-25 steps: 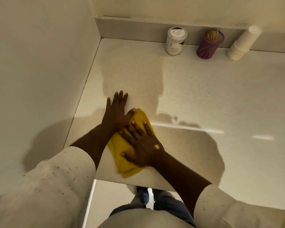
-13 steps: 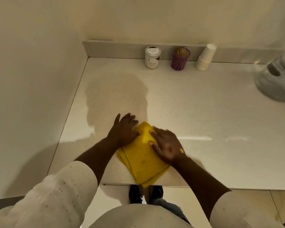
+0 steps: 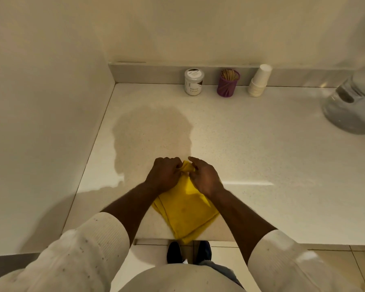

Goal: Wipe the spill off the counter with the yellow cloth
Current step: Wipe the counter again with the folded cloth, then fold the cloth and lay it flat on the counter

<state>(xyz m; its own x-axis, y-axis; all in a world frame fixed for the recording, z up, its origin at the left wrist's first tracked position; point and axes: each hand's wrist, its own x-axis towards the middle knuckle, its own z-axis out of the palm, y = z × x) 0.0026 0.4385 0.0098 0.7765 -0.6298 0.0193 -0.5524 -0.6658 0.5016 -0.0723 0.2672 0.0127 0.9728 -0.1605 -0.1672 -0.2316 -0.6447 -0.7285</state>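
A folded yellow cloth (image 3: 187, 213) lies on the pale counter (image 3: 261, 154) at its front edge, one corner hanging over. My left hand (image 3: 163, 174) and my right hand (image 3: 204, 175) both pinch the cloth's far end, which is bunched up between the fingers. No spill shows clearly on the counter; a dark patch beyond the hands looks like a shadow.
Against the back ledge stand a white jar (image 3: 194, 81), a purple holder of toothpicks (image 3: 228, 83) and a tilted stack of paper cups (image 3: 259, 80). A grey rounded appliance (image 3: 352, 106) sits at the right. A wall (image 3: 40, 123) closes the left side.
Both hands went from lying flat on the cloth to gripping and bunching its far end. The view has pulled back from the counter.
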